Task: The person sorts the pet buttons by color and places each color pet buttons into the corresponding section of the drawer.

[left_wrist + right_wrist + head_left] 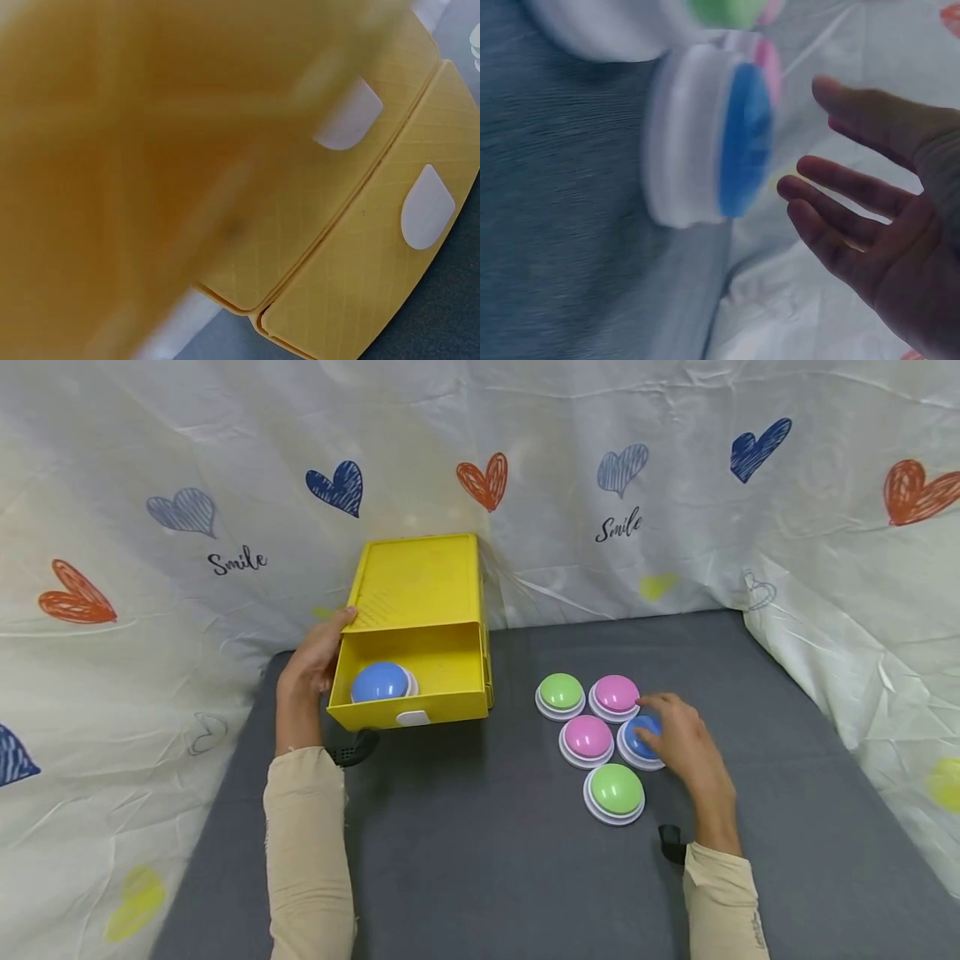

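A yellow drawer box point(420, 581) stands at the back, its top drawer point(450, 703) pulled out. One blue dome button point(381, 682) on a white base lies in that drawer, toward the left. My left hand point(311, 656) holds the box's left side, a fingertip over the top edge; its other fingers are hidden. The right hand point(684, 747), fingers spread and slightly bent, hovers over another blue button point(745, 142) on the table and holds nothing. Around that button are two pink buttons point(587, 737) and two green ones point(617, 789).
In the left wrist view, the blurred yellow drawer point(112, 187) covers much of the picture; two lower drawer fronts point(360, 262) with white pulls show beside it. Dark grey cloth point(487, 860) covers the table. A white curtain with printed hearts point(555, 410) hangs behind.
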A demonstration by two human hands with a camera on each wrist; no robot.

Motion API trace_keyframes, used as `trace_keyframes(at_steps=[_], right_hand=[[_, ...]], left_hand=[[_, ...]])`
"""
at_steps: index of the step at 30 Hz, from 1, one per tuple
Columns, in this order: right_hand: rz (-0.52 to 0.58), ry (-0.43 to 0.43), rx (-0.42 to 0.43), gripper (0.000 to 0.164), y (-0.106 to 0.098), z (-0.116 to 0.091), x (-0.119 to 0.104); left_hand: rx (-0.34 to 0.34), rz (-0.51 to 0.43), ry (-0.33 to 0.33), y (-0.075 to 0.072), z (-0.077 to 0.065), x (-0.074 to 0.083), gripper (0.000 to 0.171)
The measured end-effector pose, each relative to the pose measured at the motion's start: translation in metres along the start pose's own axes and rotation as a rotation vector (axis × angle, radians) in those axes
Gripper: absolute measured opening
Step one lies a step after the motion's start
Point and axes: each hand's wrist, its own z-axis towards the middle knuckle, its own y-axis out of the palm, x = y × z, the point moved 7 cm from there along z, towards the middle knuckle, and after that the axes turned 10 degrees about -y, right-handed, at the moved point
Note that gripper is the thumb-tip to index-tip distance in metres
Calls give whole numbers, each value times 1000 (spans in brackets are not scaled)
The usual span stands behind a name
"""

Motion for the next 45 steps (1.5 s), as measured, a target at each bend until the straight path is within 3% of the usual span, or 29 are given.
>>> trace_keyframes(at_steps=[3, 7, 16, 22, 27, 35, 40, 45], right_hand=[[8, 34, -88, 57, 13, -4, 7], [10, 76, -142, 68, 25, -7, 14], [26, 62, -115, 69, 31, -8, 16], [-3, 59, -93, 67, 29, -8, 14], [-50, 51, 4, 61, 9, -12, 7], [25, -59, 133, 62, -37, -3, -38], [180, -249, 203, 66, -57, 16, -86], [277, -431, 193, 62, -61, 42, -139]], left_hand=[[32, -11, -3, -4, -2, 1, 51], [62, -34, 20, -9, -5, 3, 54], [192, -121, 60, -20, -4, 5, 56], [194, -189, 67, -22, 1, 3, 61], [196, -217, 67, -24, 11, -3, 63], [245, -133, 43, -27, 14, -5, 64], [241, -119, 47, -21, 7, -3, 55], [251, -137, 50, -21, 9, -7, 59]])
